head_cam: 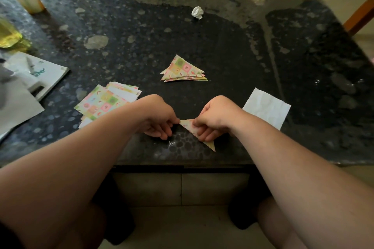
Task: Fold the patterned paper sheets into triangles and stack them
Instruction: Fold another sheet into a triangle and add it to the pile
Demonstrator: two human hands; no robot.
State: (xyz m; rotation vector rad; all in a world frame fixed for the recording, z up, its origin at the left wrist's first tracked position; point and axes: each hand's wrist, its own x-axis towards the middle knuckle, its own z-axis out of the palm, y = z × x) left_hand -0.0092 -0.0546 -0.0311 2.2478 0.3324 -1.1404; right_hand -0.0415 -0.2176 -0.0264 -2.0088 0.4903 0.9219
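A folded patterned triangle (pixel 187 124) lies near the front edge of the dark table (pixel 222 50). My right hand (pixel 214 118) covers most of it and pinches it with curled fingers; one tip pokes out below the hand. My left hand (pixel 159 119) pinches the triangle's left corner with its fingertips. A stack of folded patterned triangles (pixel 183 69) lies in the middle of the table. A loose pile of unfolded patterned sheets (pixel 105 101) sits left of my left forearm.
A white sheet (pixel 267 107) lies right of my right hand. A crumpled white ball (pixel 197 12) sits further back. A booklet and grey paper (pixel 30 79) are at the left edge, with a yellow-green object (pixel 9 35) behind. Stools stand on the floor beyond.
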